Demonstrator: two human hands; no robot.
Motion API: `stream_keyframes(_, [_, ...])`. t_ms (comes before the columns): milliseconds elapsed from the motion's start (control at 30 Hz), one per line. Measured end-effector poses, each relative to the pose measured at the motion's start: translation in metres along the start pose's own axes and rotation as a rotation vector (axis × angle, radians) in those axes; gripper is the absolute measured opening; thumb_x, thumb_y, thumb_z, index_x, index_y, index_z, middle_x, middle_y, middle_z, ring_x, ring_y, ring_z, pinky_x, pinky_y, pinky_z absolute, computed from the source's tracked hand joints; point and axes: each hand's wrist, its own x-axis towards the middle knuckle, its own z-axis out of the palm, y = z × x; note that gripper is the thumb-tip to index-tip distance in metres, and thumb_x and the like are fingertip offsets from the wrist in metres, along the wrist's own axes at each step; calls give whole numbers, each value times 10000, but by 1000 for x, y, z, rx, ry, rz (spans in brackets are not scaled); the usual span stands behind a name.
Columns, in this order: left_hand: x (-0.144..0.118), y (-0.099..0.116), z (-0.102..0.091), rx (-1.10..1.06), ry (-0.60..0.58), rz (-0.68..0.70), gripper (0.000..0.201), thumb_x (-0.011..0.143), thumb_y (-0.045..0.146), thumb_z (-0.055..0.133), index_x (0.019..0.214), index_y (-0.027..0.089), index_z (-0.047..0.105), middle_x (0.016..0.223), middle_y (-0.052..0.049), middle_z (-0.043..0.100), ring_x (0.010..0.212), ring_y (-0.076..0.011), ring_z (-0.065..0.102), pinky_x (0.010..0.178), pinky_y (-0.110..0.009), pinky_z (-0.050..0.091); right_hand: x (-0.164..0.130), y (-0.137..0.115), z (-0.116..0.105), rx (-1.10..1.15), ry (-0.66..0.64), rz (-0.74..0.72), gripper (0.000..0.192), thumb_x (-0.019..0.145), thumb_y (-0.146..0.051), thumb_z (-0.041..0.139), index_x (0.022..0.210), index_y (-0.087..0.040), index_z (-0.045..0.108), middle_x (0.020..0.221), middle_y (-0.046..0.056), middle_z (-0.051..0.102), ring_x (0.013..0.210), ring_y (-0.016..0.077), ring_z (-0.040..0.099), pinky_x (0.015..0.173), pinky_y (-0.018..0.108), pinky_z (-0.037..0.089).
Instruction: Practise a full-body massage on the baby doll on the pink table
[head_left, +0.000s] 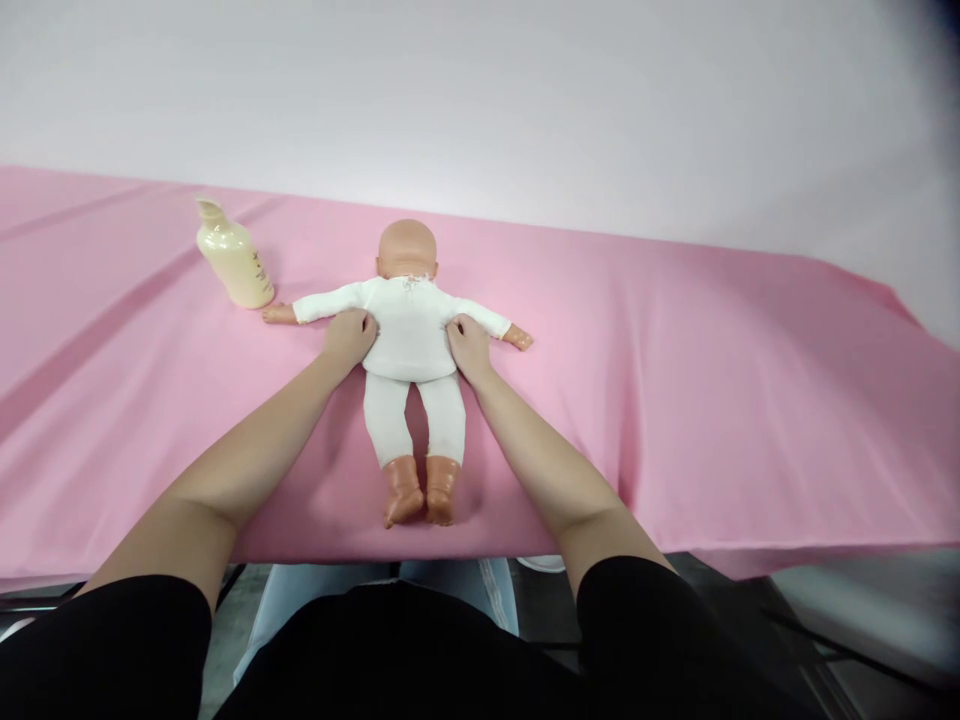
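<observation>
A baby doll (pixel 409 330) lies face down on the pink tabletop (pixel 675 400), bald head pointing away, arms spread wide, dressed in a white top and white leggings, with bare plastic feet near the front edge. The left grip (pixel 349 338) presses against the doll's left side just under the arm, fingers curled onto the white top; the right grip (pixel 469 345) does the same on the other side. The doll's torso sits between both grips. A cream bottle (pixel 234 260) stands beyond the left grip, near the doll's outstretched hand.
</observation>
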Motion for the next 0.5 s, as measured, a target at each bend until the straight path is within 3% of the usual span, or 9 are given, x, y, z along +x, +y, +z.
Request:
stream_keyframes(200, [7, -13, 12, -4, 61, 48, 282, 917, 167, 428, 646, 208, 491, 806, -121, 575, 891, -274, 555, 946, -457, 464, -2, -3, -2, -160, -8, 73, 229, 917, -313, 389, 740, -220, 503, 1070, 94, 677, 1084, 316, 534, 1038, 563, 364])
stream_keyframes(400, [10, -29, 23, -31, 76, 198, 269, 900, 91, 418, 660, 211, 447, 794, -119, 533, 1026, -325, 525, 988, -530, 429, 0, 1, -1, -213, -63, 75, 332, 918, -215, 316, 1083, -216, 604, 1358, 128, 614, 1300, 357, 461, 1122, 606, 323])
stream_keyframes(500, [8, -29, 20, -39, 64, 114, 190, 912, 117, 424, 764, 192, 516, 899, -156, 593, 1107, -350, 538, 1014, -528, 423, 3, 6, 0, -243, -103, 58, 395, 920, -205, 325, 1209, -180, 593, 1438, 160, 573, 1372, 355, 444, 1184, 593, 273])
